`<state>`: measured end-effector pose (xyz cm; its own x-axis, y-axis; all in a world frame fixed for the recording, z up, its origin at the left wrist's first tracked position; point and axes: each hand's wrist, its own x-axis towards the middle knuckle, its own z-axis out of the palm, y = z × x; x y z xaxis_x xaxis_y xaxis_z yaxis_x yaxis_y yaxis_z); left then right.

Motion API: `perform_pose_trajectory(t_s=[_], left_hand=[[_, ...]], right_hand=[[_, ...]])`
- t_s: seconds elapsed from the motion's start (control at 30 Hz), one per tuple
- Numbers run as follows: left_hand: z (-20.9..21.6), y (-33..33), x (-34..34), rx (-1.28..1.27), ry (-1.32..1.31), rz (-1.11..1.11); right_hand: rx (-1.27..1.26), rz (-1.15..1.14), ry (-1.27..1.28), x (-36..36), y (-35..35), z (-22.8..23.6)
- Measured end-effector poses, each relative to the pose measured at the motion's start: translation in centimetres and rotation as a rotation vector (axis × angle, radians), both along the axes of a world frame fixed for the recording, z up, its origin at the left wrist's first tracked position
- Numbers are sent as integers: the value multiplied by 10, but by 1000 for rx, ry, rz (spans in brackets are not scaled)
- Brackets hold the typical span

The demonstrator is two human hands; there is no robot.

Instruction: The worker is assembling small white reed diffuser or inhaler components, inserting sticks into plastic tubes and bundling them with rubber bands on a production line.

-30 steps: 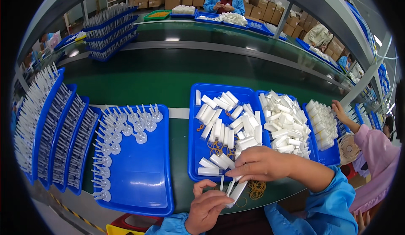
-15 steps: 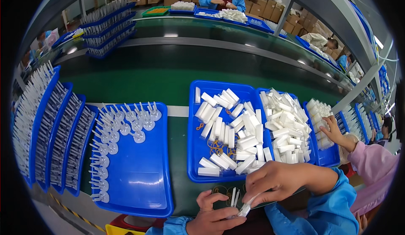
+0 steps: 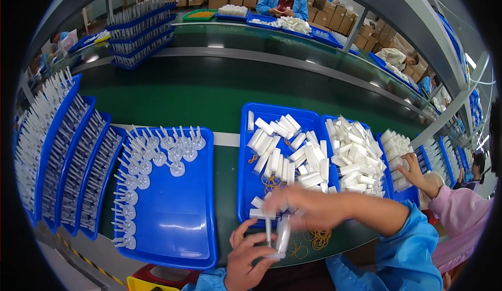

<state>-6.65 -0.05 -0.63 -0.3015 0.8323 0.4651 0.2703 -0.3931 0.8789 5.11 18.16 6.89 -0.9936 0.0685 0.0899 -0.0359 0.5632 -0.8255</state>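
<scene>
My left hand [image 3: 247, 257] is closed on a clear and white plastic piece [image 3: 282, 237], pinching its lower end between thumb and fingers. A thin white stick stands upright on the same side. Smeared by motion, my right hand [image 3: 308, 207] is just above it, over the near edge of a blue tray [image 3: 242, 160] of loose white rectangular pieces [image 3: 311, 178]; whether its fingers hold anything is unclear. Left of my hands lies another blue tray [image 3: 172, 218], with clear round-based pieces [image 3: 177, 168] bearing white sticks along its far and left sides.
Stacked blue trays [image 3: 73, 171] of white sticks stand at far left. Rubber bands [image 3: 320, 237] lie on the bench by my right arm. To the right is another heaped tray [image 3: 355, 155], and a co-worker's hand [image 3: 415, 173] reaches into a further one. A green belt [image 3: 172, 95] runs behind.
My right hand has lifted away from the left hand's fingertips, up toward the tray of white pieces. The piece in my left hand now stands more upright. The view has shifted slightly.
</scene>
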Motion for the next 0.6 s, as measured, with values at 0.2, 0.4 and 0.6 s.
perform_pose_trajectory(t_s=[0.2, 0.4, 0.6], left_hand=[[12, 0, -2, 3, -17, 33], [16, 0, 5, -40, -19, 125], [10, 9, 8, 69, 32, 56]], right_hand=[[1070, -75, -144, -24, 83, -40], [1090, -142, -208, -29, 85, -40], [-491, -493, 80, -1, 37, -22]])
